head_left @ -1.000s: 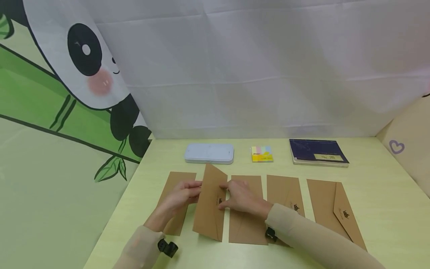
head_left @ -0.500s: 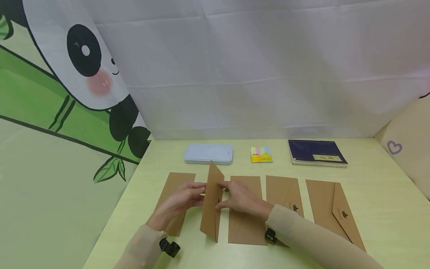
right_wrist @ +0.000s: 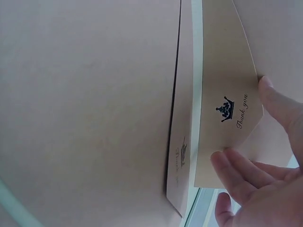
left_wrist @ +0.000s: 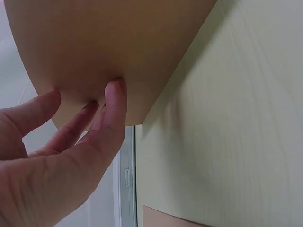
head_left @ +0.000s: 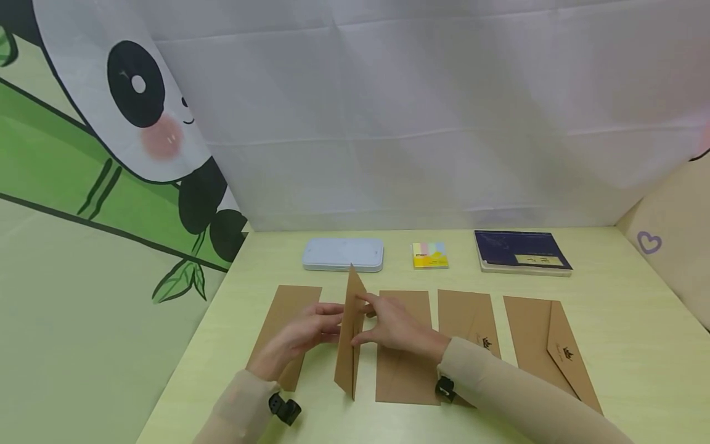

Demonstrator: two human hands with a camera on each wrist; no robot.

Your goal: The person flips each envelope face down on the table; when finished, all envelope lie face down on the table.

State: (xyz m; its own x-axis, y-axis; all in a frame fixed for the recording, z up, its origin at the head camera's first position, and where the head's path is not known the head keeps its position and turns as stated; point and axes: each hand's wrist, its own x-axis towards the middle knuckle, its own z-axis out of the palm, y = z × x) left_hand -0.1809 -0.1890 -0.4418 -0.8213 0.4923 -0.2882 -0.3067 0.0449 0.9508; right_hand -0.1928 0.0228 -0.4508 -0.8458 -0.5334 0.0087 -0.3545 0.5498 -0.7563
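**One envelope on edge between two hands**

White cloth (head_left: 421, 123) fills the top of my frame; the pale table (head_left: 632, 320) spreads below it. Four flat envelopes (head_left: 529, 333) lie across the lower half, one left of centre, three toward the right. The raised envelope (head_left: 346, 351) stands on edge at lower centre, between both hands; I cannot tell whether its bottom touches the wood.

The left hand (head_left: 309, 328) has loosely extended fingers, tips against the plain face, curled round nothing. The right hand (head_left: 396, 324) is spread over the printed side, thumb beside the edge of the flap (right_wrist: 227, 71), fingertips near its point by the small crown print (right_wrist: 226, 109).

I would press lightly and equally from both sides: thin paper likely bows, and a careless thumb could lift that edge.
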